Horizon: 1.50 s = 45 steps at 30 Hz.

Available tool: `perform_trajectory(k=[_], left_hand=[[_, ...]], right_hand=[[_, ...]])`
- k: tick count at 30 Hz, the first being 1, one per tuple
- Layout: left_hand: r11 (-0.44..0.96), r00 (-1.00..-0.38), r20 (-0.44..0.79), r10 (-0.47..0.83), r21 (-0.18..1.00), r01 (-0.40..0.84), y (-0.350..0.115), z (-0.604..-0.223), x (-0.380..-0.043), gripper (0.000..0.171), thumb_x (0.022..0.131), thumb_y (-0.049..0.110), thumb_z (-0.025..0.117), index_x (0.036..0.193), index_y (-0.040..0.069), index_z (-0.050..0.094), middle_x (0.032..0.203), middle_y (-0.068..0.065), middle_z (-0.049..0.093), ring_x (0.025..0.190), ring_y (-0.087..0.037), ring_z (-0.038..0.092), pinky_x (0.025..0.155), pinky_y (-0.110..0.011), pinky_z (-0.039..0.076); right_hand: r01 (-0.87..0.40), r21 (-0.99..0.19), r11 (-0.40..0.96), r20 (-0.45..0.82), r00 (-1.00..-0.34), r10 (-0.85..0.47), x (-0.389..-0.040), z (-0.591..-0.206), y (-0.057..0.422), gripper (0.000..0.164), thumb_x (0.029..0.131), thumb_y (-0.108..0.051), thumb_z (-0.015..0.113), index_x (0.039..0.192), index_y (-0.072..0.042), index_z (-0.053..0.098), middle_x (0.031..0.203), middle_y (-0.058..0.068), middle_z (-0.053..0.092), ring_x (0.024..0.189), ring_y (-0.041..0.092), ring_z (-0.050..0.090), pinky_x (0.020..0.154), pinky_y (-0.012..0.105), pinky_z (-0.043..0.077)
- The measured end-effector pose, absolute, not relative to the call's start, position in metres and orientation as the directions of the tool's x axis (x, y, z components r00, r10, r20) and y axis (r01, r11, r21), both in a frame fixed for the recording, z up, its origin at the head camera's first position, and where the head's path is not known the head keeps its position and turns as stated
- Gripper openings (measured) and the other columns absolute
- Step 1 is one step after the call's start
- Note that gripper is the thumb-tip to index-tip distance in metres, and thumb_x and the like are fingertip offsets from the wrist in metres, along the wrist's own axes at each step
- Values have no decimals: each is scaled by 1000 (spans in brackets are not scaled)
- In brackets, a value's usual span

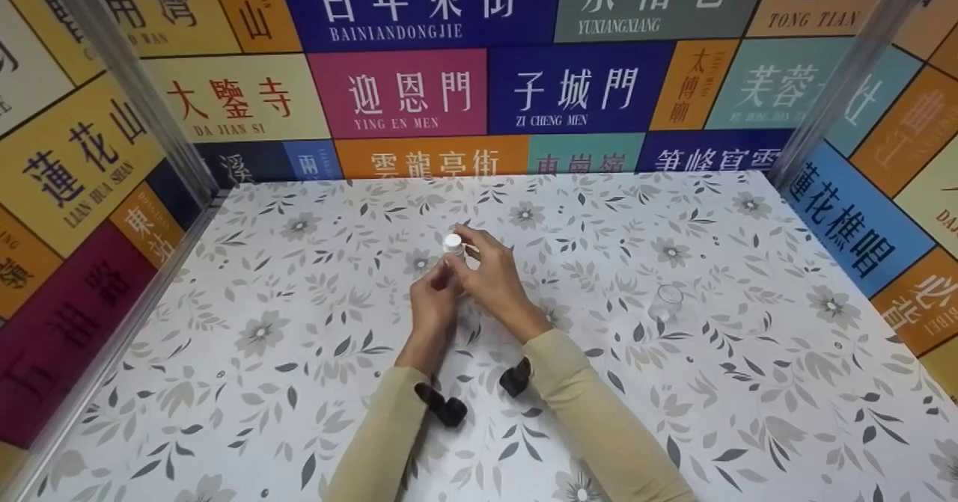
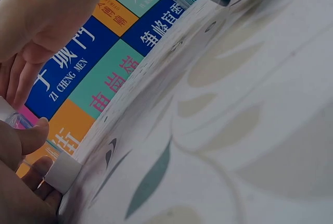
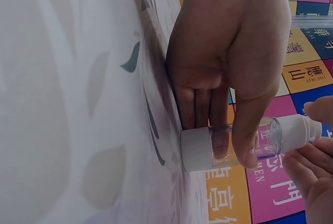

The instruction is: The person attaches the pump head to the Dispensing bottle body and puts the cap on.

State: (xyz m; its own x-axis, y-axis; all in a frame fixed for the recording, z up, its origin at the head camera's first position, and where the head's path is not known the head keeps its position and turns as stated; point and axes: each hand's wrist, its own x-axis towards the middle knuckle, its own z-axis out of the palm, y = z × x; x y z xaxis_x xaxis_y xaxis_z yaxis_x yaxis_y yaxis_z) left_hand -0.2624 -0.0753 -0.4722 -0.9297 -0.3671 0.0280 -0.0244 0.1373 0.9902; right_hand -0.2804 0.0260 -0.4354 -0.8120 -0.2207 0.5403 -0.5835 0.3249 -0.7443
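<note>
A small clear bottle stands upright, with a white top (image 1: pixel 453 242) and a white base (image 3: pixel 196 149). My left hand (image 1: pixel 434 304) grips its clear body (image 3: pixel 266 136), thumb on one side and fingers on the other, as the right wrist view shows. At the white upper end, my right hand (image 1: pixel 494 277) has its thumb and fingertips around the top, seeming to pinch it. The left wrist view catches the base (image 2: pixel 63 172) close to the tabletop. Fingers partly hide the bottle in the head view.
A clear, cup-like piece (image 1: pixel 666 304) sits to the right on the flower-patterned tabletop (image 1: pixel 337 412). Panels (image 1: pixel 412 90) with Chinese lettering rise at the back and sides. Black devices (image 1: pixel 445 406) are fixed at both sleeves.
</note>
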Motion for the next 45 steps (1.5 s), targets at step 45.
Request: perform_trajectory(k=[45], left_hand=[[166,-929,55,-366,986,-7,-76,-473,-262,44,89,-1,63,133,-2,60,130,-23,65,122,-33,65,103,-39,54]], right_hand=[[-587,-728,354,547,-809,-216,-279,-435,26,39,93,-7,69,129,3,61,124,21,66,116,33,67,97,29,57]])
